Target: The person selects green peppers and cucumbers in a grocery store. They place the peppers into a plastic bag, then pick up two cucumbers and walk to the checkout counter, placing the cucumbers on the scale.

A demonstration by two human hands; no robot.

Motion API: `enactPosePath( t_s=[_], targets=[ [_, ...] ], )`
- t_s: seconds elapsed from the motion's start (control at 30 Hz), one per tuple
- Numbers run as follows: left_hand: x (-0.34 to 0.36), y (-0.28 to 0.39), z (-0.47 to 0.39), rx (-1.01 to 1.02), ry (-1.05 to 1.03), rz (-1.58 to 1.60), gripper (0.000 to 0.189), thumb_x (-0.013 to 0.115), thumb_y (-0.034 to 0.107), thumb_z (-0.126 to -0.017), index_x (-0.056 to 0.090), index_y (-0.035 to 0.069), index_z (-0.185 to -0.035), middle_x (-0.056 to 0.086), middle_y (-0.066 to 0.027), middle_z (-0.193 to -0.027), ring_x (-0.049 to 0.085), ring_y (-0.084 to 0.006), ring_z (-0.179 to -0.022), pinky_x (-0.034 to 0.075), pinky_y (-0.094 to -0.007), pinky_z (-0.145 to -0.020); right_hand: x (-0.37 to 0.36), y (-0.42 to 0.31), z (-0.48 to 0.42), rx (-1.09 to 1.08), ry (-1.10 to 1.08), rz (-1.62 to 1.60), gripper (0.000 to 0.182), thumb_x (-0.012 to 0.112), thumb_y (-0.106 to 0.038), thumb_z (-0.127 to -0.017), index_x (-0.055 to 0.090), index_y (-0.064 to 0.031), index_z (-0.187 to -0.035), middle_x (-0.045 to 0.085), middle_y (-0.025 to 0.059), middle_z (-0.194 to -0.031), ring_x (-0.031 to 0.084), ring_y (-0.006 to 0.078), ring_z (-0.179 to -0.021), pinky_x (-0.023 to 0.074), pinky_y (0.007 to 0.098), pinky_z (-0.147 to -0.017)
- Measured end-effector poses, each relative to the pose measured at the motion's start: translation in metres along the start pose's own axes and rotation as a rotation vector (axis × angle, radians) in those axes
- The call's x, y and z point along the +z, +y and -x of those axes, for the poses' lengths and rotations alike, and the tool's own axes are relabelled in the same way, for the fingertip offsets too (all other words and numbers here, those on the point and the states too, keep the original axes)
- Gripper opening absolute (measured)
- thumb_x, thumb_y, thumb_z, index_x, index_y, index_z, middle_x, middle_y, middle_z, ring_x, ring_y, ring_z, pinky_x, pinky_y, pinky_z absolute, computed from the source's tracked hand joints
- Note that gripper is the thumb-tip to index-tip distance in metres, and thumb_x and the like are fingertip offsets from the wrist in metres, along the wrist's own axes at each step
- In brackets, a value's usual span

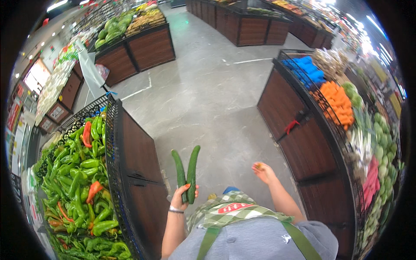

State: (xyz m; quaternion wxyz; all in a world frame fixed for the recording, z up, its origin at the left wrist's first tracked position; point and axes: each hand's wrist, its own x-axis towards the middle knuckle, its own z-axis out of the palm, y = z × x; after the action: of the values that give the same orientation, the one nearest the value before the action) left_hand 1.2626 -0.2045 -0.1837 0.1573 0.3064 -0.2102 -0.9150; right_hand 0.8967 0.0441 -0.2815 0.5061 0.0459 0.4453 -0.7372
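Observation:
My left hand grips two green cucumbers near their lower ends. One cucumber leans left and the other, a thicker cucumber, leans right, so their upper ends spread in a V. They are held over the aisle floor, in front of my apron. Off to the right, my right hand hangs in the air with loosely bent fingers, apart from the stands. An orange-yellow spot shows at its blurred fingertips; no produce is visible in it.
On the left, a stand holds green peppers with some red ones behind a black plastic rail. The right stand carries carrots, scallions and blue-wrapped produce. A roll of plastic bags rises at the left stand's corner. Grey floor lies between.

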Motion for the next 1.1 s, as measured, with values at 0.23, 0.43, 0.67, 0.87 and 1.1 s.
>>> enactPosePath(
  t_s=[0.23,0.43,0.67,0.87,1.1],
  targets=[
    [0.040,0.157,-0.156,0.235,-0.006,-0.394,0.037,0.064,0.013,-0.086,0.048,-0.002,-0.115,0.064,-0.0156,-0.098,0.065,-0.0205,-0.082,0.055,-0.0326,-0.073,-0.078,-0.015,-0.069,0.051,0.534,-0.209,0.021,0.053,-0.020,-0.093,0.060,-0.0026,-0.100,0.064,0.0105,-0.096,0.062,0.0231,-0.088,0.0532,0.0321,-0.072],
    [0.042,0.272,-0.278,0.487,0.214,-0.529,0.045,0.066,0.006,-0.084,0.040,0.002,-0.121,0.063,-0.0138,-0.101,0.064,-0.0179,-0.086,0.054,-0.0332,-0.077,0.015,-0.084,-0.326,0.033,0.441,-0.082,0.026,0.050,-0.025,-0.096,0.061,-0.0022,-0.097,0.065,0.0084,-0.089,0.063,0.0202,-0.081,0.0531,0.0305,-0.069],
    [0.038,0.400,-0.373,0.684,0.515,-0.935,0.035,0.067,0.007,-0.082,0.046,0.001,-0.110,0.067,-0.0100,-0.096,0.065,-0.0178,-0.085,0.051,-0.0316,-0.076,0.486,-0.183,-0.597,-0.127,-0.328,0.630,0.023,0.056,-0.020,-0.097,0.066,-0.0001,-0.103,0.060,0.0014,-0.080,0.054,0.0100,-0.071,0.0448,0.0247,-0.062],
    [0.004,0.505,-0.486,0.711,0.571,-0.958,0.035,0.067,0.007,-0.081,0.047,0.004,-0.110,0.066,-0.0162,-0.092,0.066,-0.0281,-0.085,0.050,-0.0372,-0.072,0.771,-0.188,-0.690,-0.119,-0.844,0.953,0.025,0.060,-0.025,-0.094,0.065,-0.0010,-0.098,0.062,0.0014,-0.078,0.052,0.0069,-0.065,0.0438,0.0236,-0.056],
    [-0.025,0.645,-0.568,0.689,0.731,-1.223,0.035,0.067,0.010,-0.079,0.049,0.005,-0.108,0.062,-0.0200,-0.094,0.060,-0.0410,-0.092,0.048,-0.0457,-0.075,0.922,-0.193,-0.824,-0.286,-1.044,1.365,0.021,0.066,-0.024,-0.089,0.068,-0.0036,-0.091,0.057,-0.0025,-0.064,0.050,0.0055,-0.056,0.0399,0.0239,-0.050]
  ],
)
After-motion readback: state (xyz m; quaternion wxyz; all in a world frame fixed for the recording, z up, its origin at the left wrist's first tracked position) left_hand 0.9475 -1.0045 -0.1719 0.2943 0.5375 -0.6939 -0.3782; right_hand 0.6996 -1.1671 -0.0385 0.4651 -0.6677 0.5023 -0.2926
